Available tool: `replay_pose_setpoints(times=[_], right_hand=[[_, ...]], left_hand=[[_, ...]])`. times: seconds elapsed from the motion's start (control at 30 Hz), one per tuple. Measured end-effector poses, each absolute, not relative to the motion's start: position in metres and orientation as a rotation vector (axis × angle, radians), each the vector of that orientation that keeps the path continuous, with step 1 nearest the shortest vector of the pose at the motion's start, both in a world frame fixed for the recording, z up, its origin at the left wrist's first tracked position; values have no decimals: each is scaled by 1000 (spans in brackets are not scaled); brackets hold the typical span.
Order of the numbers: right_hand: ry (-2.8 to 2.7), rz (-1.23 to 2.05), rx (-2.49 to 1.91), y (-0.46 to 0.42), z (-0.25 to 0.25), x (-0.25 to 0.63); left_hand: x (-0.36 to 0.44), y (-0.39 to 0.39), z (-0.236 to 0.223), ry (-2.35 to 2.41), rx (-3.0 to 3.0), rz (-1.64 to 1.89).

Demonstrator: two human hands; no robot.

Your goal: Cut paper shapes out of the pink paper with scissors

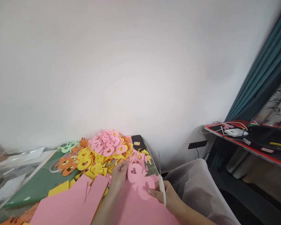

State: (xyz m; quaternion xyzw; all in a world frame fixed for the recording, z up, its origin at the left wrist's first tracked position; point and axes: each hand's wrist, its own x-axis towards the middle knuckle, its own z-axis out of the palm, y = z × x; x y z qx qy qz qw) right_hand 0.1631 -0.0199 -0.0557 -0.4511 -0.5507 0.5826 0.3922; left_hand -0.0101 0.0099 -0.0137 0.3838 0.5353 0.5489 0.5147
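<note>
A pink paper cutout [137,177] of rounded shapes with heart-shaped holes is held up between my two hands. My left hand [120,172] is closed on its left edge. White-handled scissors [162,189] rest in my right hand [167,195], blades pointing up and away from the paper. The thumb of that same hand also presses on the cutout's lower right part. Beneath the cutout lies a large pink sheet [142,209]. Just beyond my left hand is a heap of pink cutouts [109,142] and yellow cutouts [85,157].
More pink sheets [67,203] lie at left, over yellow paper. Orange cutouts [66,164] and green ones [69,146] sit on a green mat [44,181]. A black phone [137,139] lies near the wall. A red-edged table [250,145] stands at right.
</note>
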Motion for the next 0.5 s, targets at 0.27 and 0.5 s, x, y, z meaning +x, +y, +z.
replay_pose_setpoints(times=[0.27,0.5], right_hand=[[-1402,1483,-1134,-22,-57,162],[-1510,1470,-1003,-32,-48,163]], left_hand=[[-10,9,-13,1347,1006,1358],[-10,11,-10,1334,1130,1294]])
